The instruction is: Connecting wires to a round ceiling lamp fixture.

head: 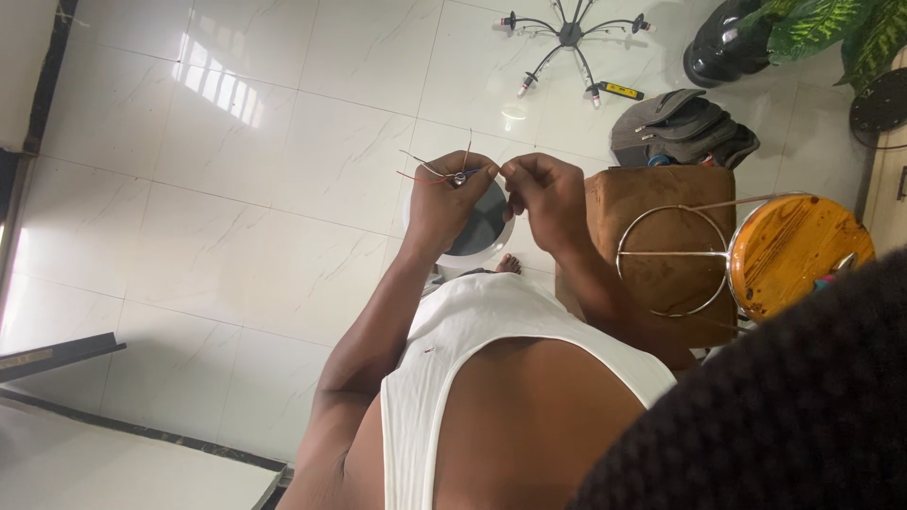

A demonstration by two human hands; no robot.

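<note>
My left hand (442, 206) is closed around a small bundle of thin red and pale wires (436, 170) whose ends stick out up and to the left. My right hand (546, 194) is next to it, its fingertips pinching one wire end close to the left thumb. Both hands are raised in front of my chest. Under them on the floor lies a round lamp fitting with a white rim and a dark centre (484, 238), partly hidden by the hands. My bare toes (508, 263) show beside it.
A brown padded stool (652, 203) stands to the right with a metal ring frame (631, 234) and an orange round wooden disc (798, 250). A grey bag (680, 127), a black chandelier frame (567, 38), a yellow tool (622, 91) and a black plant pot (723, 47) lie further away on the white tiles.
</note>
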